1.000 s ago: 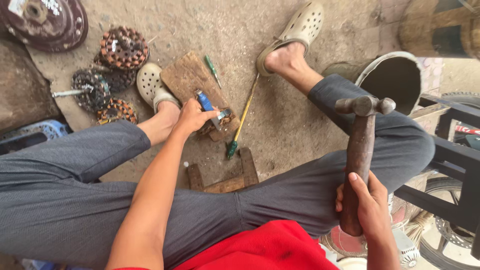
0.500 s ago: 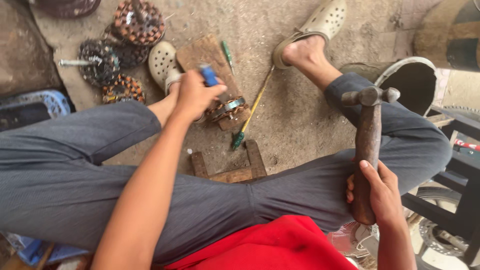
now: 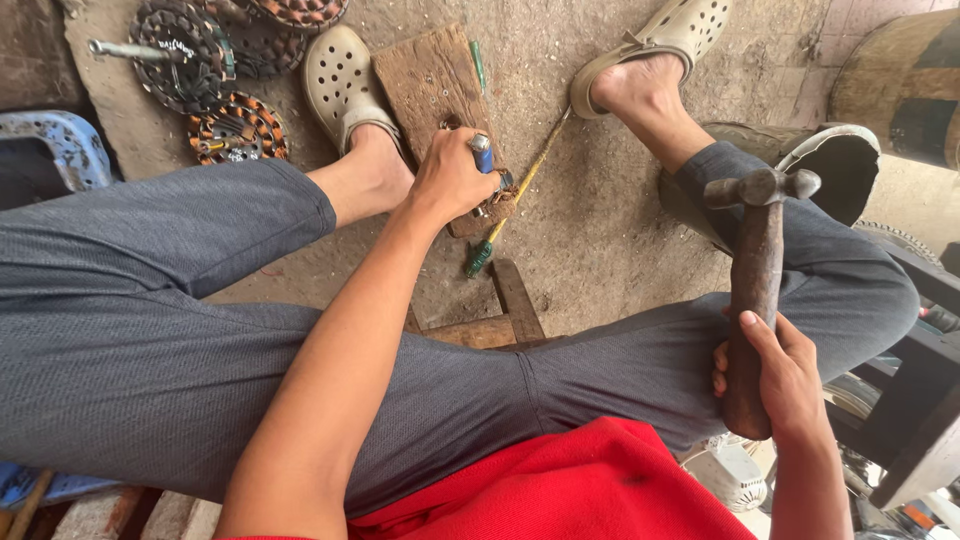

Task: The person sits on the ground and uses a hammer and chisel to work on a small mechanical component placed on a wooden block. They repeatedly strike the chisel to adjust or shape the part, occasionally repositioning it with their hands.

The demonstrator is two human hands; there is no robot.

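Observation:
My left hand (image 3: 448,180) is closed around a blue-handled tool (image 3: 482,155) and presses it down on a small metal part (image 3: 497,195) at the near end of a worn wooden block (image 3: 430,85) on the ground. My right hand (image 3: 775,375) grips the wooden handle of a hammer (image 3: 758,250), held upright over my right knee with its steel head at the top. I sit low with both legs spread, in grey trousers and a red shirt.
A yellow-shafted screwdriver (image 3: 510,210) with a green handle lies beside the block. Copper-wound motor stators (image 3: 238,128) lie at top left by my sandalled foot (image 3: 340,80). A dark bucket (image 3: 835,160) and a barrel (image 3: 900,85) stand at right. A wooden stool frame (image 3: 500,320) sits under me.
The view has tilted down, so the block and stators sit higher in frame. My left hand has lowered the blue-handled tool onto the metal part. The hammer stays upright.

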